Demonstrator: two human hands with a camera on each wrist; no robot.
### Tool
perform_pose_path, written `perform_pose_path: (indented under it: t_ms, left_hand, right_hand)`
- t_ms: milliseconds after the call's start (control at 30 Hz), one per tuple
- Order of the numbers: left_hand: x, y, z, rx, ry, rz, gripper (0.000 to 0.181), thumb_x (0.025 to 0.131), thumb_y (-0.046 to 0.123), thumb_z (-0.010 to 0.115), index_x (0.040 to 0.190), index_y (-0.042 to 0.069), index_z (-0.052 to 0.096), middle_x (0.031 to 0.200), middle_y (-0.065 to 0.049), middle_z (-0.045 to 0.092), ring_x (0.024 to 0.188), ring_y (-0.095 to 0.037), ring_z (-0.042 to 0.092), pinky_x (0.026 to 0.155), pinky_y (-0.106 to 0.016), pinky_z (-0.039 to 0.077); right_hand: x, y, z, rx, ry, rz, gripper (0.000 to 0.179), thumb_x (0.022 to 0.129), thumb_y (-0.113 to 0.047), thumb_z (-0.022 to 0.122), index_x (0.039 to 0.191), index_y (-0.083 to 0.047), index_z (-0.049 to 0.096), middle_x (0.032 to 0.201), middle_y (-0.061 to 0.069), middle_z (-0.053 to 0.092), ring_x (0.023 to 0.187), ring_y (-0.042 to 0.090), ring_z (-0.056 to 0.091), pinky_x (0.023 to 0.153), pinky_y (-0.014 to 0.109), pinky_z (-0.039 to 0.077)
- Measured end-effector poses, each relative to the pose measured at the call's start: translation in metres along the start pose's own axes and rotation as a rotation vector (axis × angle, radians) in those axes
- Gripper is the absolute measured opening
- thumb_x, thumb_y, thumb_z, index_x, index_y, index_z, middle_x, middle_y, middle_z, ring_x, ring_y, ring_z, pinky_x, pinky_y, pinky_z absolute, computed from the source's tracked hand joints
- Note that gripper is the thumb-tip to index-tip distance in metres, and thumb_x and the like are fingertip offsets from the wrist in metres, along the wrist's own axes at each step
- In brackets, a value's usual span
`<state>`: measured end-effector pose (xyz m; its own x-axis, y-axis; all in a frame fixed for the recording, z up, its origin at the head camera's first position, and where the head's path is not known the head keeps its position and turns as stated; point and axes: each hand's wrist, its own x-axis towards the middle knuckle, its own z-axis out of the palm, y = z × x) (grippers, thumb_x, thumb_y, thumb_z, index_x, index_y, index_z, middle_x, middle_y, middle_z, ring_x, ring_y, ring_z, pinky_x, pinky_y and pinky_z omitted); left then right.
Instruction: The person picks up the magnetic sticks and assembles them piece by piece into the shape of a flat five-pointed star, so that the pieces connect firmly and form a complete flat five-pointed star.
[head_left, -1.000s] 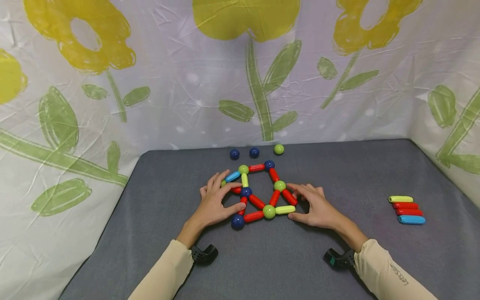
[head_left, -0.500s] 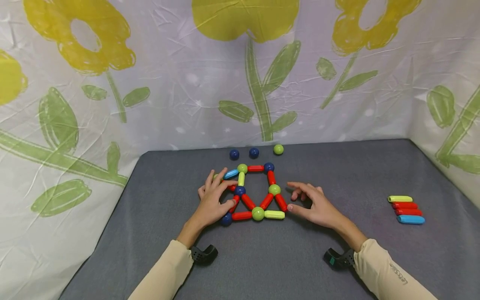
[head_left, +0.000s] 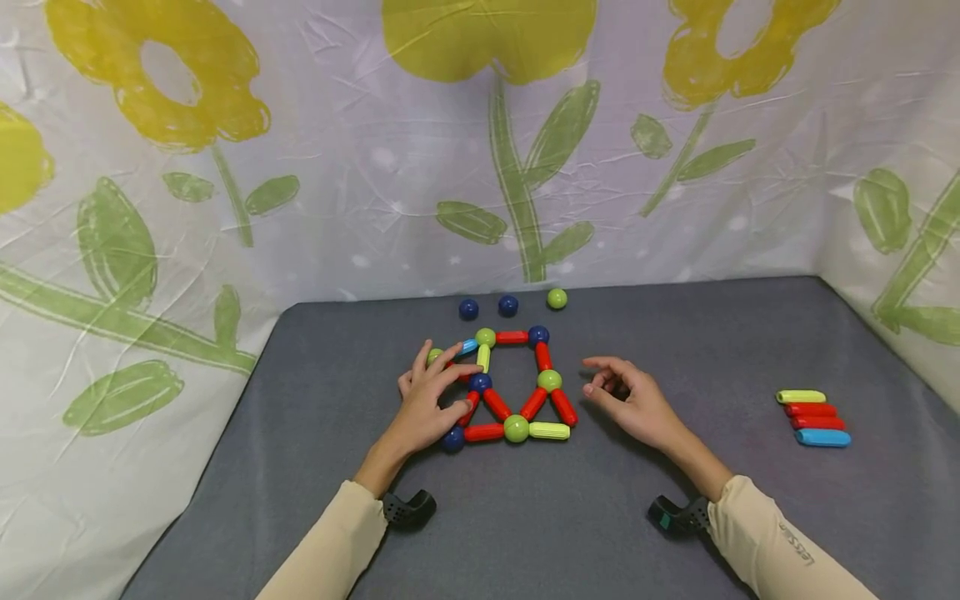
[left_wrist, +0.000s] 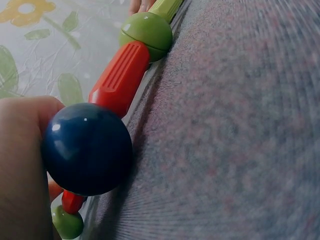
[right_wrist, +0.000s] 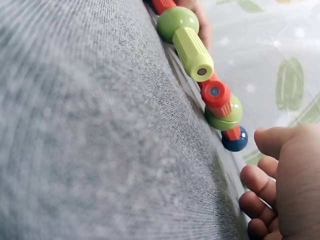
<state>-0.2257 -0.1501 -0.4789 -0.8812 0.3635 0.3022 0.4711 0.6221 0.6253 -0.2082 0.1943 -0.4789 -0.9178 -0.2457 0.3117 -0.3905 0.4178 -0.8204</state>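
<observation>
A flat frame of magnetic sticks and balls lies on the table. My left hand (head_left: 426, 402) rests over its left side with fingers spread. The index fingertip is at the dark blue ball (head_left: 480, 383), the thumb beside a red stick. In the left wrist view, the near corner ball (left_wrist: 87, 150) sits against that hand. To the right of the frame, my right hand (head_left: 632, 402) holds nothing, fingers loosely bent. Nearest to it are a red stick (head_left: 565, 408) and a yellow-green stick (head_left: 550, 431); their free magnet ends show in the right wrist view. The hand hides part of the left side.
Behind the frame stand two loose dark blue balls (head_left: 507, 306) and a green ball (head_left: 557, 298). Off to the right lies a row of spare sticks: yellow-green (head_left: 800, 397), red (head_left: 811, 410) and light blue (head_left: 823, 437). A flower-printed cloth (head_left: 337, 225) rises behind the grey table (head_left: 525, 533).
The frame's front part has shifted left. My right hand has let go of the yellow-green and red sticks and drawn back to the right, its fingers bending more. The left hand barely moved.
</observation>
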Motion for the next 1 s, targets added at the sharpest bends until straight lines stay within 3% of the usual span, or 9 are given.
perform_pose_path:
  t_ms: [400,767,1000]
  left_hand:
    - [0.001,-0.001,0.001,0.018,-0.022,0.008,0.044,0.091,0.032,0.067,0.135,0.028,0.064,0.165,-0.005,0.035,0.157,-0.046,0.0,0.11,-0.067,0.007]
    - [-0.001,-0.001,0.001,0.021,-0.024,0.003,0.044,0.092,0.036,0.068,0.135,0.029,0.064,0.165,-0.004,0.035,0.157,-0.045,0.0,0.11,-0.067,0.008]
    - [0.0,-0.002,0.0,0.018,-0.021,0.006,0.045,0.09,0.032,0.068,0.135,0.031,0.064,0.166,-0.004,0.034,0.157,-0.044,-0.001,0.11,-0.067,0.007]
  right_hand:
    - [0.012,0.006,0.002,-0.098,0.101,0.013,0.035,0.094,-0.014,0.073,0.128,-0.005,0.068,0.104,0.009,0.068,0.094,0.022,0.056,0.078,0.029,0.044]
    - [0.05,0.016,0.009,-0.081,0.131,0.109,0.039,0.097,-0.021,0.07,0.132,-0.004,0.064,0.113,0.016,0.068,0.097,0.027,0.06,0.086,0.036,0.045]
    - [0.081,0.024,0.008,0.002,0.139,0.16,0.049,0.098,-0.027,0.07,0.141,-0.005,0.058,0.131,0.02,0.064,0.108,0.031,0.057,0.093,0.041,0.044]
